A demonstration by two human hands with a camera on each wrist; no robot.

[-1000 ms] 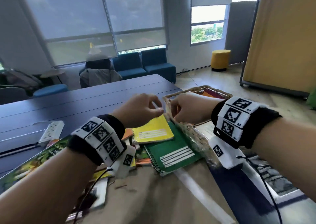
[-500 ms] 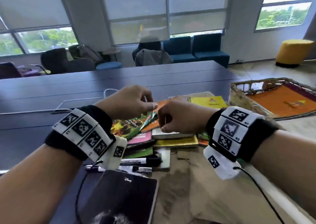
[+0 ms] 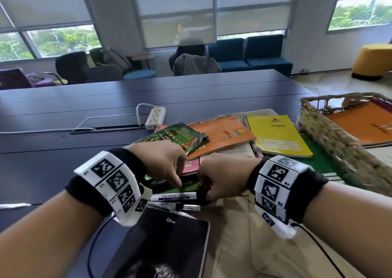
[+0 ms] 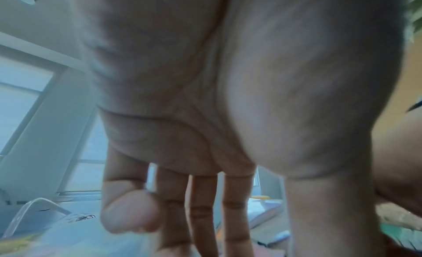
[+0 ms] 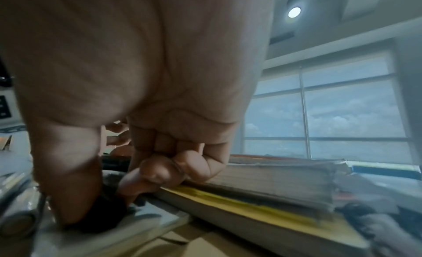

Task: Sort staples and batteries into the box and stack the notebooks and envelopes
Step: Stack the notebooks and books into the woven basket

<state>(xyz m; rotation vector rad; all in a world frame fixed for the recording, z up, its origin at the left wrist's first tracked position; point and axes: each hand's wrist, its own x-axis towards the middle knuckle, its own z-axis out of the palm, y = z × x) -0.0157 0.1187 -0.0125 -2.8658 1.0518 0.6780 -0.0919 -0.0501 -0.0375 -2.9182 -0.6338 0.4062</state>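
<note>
Both hands are lowered together onto the near edge of a loose pile of books and notebooks on the dark blue worktop (image 3: 63, 112). The right hand (image 3: 220, 178) is curled, its thumb and bent fingers closed on a small black object beside a white marker pen with a black cap (image 3: 174, 196); what that object is cannot be told, though the pinch suggests a small item being lifted out for sorting. The left hand (image 3: 161, 163) is held with fingers extended downward, fingertips resting on the dark cover under it, apparently steadying the pile; nothing is gripped.

The yellow spiral notebook (image 3: 275, 135) and the orange spiral notebook (image 3: 222, 135) lie fanned and overlapping, not yet squared into a stack. A woven wicker basket (image 3: 331, 133), standing just to the right of the pile, already contains another orange notebook (image 3: 360, 123). A black hardcover notebook (image 3: 161, 246) lies nearest the person. No staples or batteries can be clearly identified.
</note>
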